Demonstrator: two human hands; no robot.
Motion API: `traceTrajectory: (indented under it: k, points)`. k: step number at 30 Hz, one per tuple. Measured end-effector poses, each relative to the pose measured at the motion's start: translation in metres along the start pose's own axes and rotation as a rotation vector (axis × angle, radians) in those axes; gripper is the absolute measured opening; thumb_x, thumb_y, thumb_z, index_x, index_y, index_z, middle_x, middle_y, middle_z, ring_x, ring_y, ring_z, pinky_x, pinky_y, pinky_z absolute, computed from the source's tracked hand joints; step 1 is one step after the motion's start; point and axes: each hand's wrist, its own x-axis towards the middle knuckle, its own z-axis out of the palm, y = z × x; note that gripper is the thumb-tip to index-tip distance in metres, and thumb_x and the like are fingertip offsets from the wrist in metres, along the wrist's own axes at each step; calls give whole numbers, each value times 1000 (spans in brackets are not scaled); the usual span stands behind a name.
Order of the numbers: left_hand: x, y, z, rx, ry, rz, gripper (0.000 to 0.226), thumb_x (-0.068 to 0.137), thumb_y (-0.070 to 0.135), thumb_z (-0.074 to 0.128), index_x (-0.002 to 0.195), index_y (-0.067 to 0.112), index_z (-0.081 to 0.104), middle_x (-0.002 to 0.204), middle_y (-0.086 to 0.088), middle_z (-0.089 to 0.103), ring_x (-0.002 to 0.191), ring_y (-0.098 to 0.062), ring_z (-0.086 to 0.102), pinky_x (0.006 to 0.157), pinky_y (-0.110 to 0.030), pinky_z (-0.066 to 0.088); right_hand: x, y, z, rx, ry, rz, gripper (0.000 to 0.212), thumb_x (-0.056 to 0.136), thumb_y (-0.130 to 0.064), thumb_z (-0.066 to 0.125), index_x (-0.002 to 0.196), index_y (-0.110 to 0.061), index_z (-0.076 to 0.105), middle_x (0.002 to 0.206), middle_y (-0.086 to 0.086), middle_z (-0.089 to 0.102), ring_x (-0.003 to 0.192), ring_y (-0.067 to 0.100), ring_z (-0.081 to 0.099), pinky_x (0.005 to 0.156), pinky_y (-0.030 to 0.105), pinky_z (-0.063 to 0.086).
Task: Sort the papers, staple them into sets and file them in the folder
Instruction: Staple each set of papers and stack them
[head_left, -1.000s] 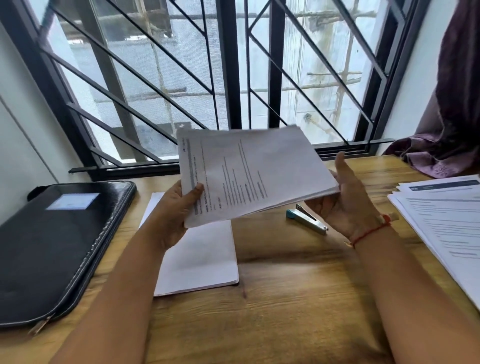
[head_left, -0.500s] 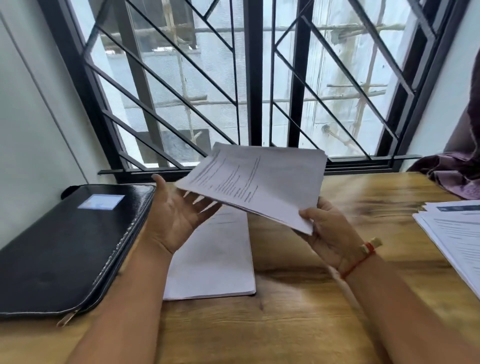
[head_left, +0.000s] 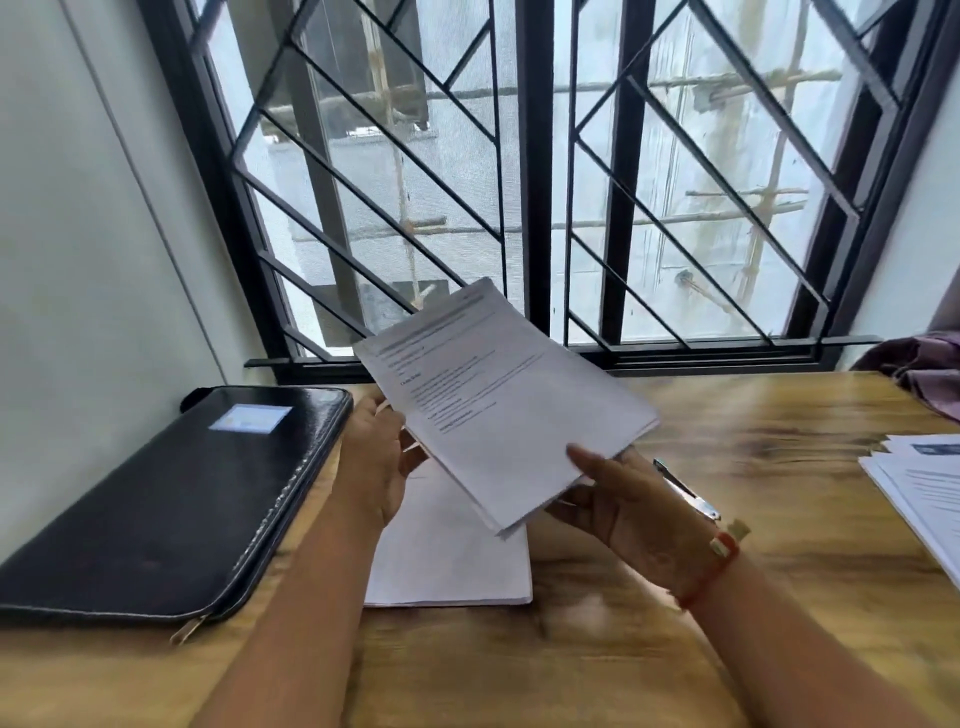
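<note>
Office desk (head_left: 779, 597) with papers (head_left: 509, 405), folder (head_left: 156, 509), stapler (head_left: 685, 491)

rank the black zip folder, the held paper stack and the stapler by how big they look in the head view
1. black zip folder
2. held paper stack, held up nearer the camera, so true order unsure
3. stapler, smallest, partly hidden by the right hand

Bright daylight through the window (head_left: 519, 182), motion blur on the table (head_left: 779, 441), wide-angle bending at edges

held sheets (head_left: 498, 410): print blurred, unreadable | folder label (head_left: 250, 418): unreadable | right stack (head_left: 930, 478): unreadable
</note>
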Motion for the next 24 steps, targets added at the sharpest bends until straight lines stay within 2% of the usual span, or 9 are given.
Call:
traceTrajectory:
  k: [3,6,8,9,12,17,19,22,24]
  points:
    - [-3,8,-17,67,67,1,34,97,-2,45,120,15,63,107,-9,73,81,-21,67,65,-33,57,2,-9,-8,108,27,24,84,64,-47,88,133,-7,60,130,18,63,103,29,67,92,45,56]
    - [-6,17,-39,160,80,-27,36,96,-5,44,120,11,66,111,-17,73,91,-33,68,84,-50,57,-1,-13,-8,72,58,75,57,80,-43,74,121,-5,67,114,17,69,86,26,69,75,37,60]
    - [-9,20,-50,238,73,-62,31,96,-5,47,113,10,68,102,-18,75,83,-32,72,73,-44,61,-4,-10,-1,-61,66,120,44,85,-27,68,121,-2,65,100,14,71,69,21,68,56,29,59]
    - [-10,21,-54,291,67,-78,27,97,-3,49,110,11,68,95,-15,76,78,-30,73,67,-41,62,-5,-6,2,-168,46,143,41,87,-21,67,123,-2,62,101,12,72,70,20,68,55,28,59]
    - [-12,20,-64,420,22,-102,21,100,1,52,110,10,68,83,-9,77,68,-23,73,57,-34,60,-5,8,6,-436,17,217,34,92,-9,65,126,-7,60,113,13,72,97,30,71,82,43,58]
    - [-6,13,-76,624,-18,-65,23,99,-2,52,104,17,65,70,9,75,59,-3,70,50,-17,53,-4,21,11,-568,12,317,33,90,-4,69,122,-4,60,109,16,72,95,26,73,79,36,60]
    - [-3,10,-81,736,-18,-34,22,99,0,55,108,15,68,73,14,75,68,-3,71,60,-18,55,-4,25,12,-674,28,321,32,88,-9,73,118,-6,61,105,15,73,93,26,73,82,41,61]
    - [3,5,-88,1027,-2,63,28,96,9,63,124,11,67,95,9,71,93,-14,67,85,-28,52,-2,28,11,-948,94,256,27,84,-21,78,105,-14,64,94,6,74,83,21,74,78,43,62]
    - [5,2,-89,1183,33,103,29,95,14,65,124,12,67,105,2,68,100,-17,61,88,-28,45,-2,28,10,-1026,124,214,25,82,-27,80,98,-15,65,84,3,75,77,20,75,75,45,62]
